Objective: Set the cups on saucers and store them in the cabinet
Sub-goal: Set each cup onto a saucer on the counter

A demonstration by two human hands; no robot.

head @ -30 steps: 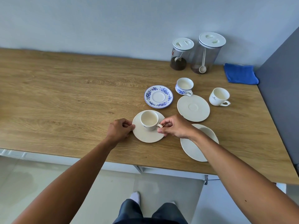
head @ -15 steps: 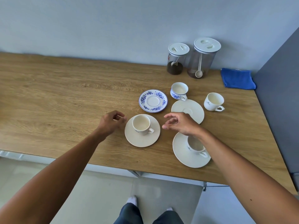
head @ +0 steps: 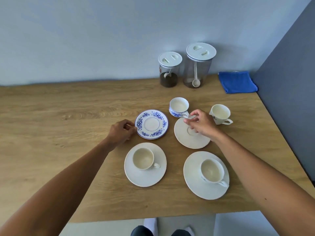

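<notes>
As our left hand (head: 121,132) curls at the blue saucer (head: 151,124)'s left rim, our right hand (head: 202,125) flanks the blue cup (head: 179,106)'s handle; we cannot tell either grip. The tabletop (head: 59,125) stretches left.

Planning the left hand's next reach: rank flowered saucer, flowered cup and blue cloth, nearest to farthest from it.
1. Flowered saucer, right beside the left hand.
2. Flowered cup, farther right.
3. Blue cloth, far right corner.

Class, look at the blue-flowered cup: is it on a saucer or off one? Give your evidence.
Off. The blue-flowered cup stands upright on the wooden table, beside the blue-flowered saucer, which holds nothing.
</notes>
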